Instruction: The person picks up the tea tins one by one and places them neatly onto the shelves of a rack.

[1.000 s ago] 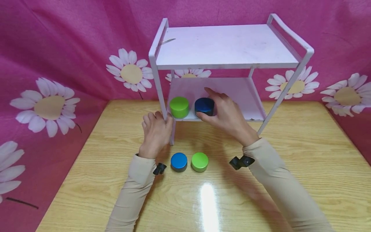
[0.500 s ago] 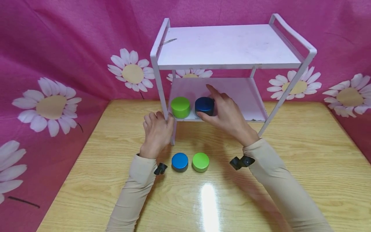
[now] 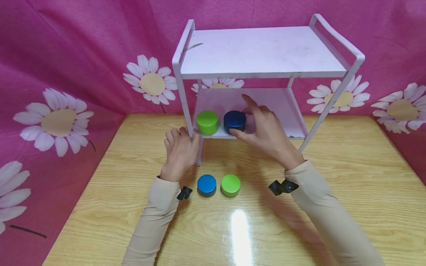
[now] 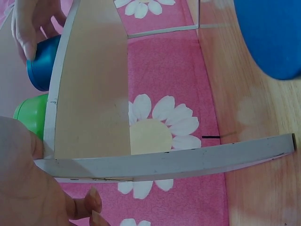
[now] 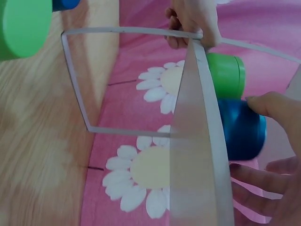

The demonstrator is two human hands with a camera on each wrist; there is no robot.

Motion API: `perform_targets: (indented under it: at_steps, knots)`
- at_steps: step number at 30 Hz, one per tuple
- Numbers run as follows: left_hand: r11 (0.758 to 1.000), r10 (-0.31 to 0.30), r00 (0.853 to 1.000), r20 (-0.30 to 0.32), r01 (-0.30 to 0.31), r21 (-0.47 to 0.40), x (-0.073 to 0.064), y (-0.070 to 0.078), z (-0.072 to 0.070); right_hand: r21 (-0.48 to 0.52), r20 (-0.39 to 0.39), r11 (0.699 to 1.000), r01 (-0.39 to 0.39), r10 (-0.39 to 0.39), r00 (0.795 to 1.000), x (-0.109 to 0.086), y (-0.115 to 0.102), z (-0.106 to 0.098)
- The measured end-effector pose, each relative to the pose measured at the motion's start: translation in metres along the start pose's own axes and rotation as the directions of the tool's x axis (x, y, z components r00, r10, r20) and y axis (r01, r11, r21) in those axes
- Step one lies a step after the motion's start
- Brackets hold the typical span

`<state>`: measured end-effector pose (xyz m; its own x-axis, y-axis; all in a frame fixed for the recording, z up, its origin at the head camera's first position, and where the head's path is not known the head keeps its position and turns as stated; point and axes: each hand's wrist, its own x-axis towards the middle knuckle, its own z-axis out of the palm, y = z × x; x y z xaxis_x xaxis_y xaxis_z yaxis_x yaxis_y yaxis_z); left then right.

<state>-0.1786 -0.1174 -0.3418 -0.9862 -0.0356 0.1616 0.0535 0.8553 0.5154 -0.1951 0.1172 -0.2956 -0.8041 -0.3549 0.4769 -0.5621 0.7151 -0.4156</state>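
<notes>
On the lower tier of a white two-tier rack (image 3: 263, 51), a dark blue canister (image 3: 234, 122) stands to the right of a green canister (image 3: 207, 123). My right hand (image 3: 266, 129) is beside the blue one, its thumb (image 5: 268, 104) at the canister's edge and its other fingers spread away from it. With my left hand (image 3: 181, 149) I grip the rack's front left post, thumb on the inner side. The right wrist view shows the blue canister (image 5: 242, 129) between thumb and loose fingers.
A second blue canister (image 3: 206, 185) and a second green canister (image 3: 230, 185) stand on the wooden table (image 3: 133, 221) in front of the rack. Behind hangs a pink cloth (image 3: 100, 44) with large daisies. The upper tier lies over the right hand's workspace.
My right hand has loosened from the blue canister, its fingers spreading and drawing back to the right. The blue canister stays in place, and the left hand keeps its hold on the post.
</notes>
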Motion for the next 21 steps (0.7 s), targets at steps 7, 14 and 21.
perform_targets:
  at_steps: [7, 14, 21]
  knots:
    - [1.0, -0.001, 1.0, 0.006, 0.001, 0.006, 0.0, -0.001, 0.0, 0.006, -0.006, 0.999, -0.045, 0.045, 0.999, -0.021, 0.009, -0.014]
    - [1.0, -0.002, 1.0, 0.018, 0.003, -0.002, 0.0, -0.001, 0.0, 0.033, -0.061, 0.999, -0.022, 0.024, 0.998, -0.05, 0.02, -0.022]
    - [1.0, -0.007, 1.0, 0.018, 0.007, 0.002, 0.0, -0.001, 0.0, 0.025, -0.198, 0.994, 0.108, -0.101, 0.975, -0.076, 0.023, -0.019]
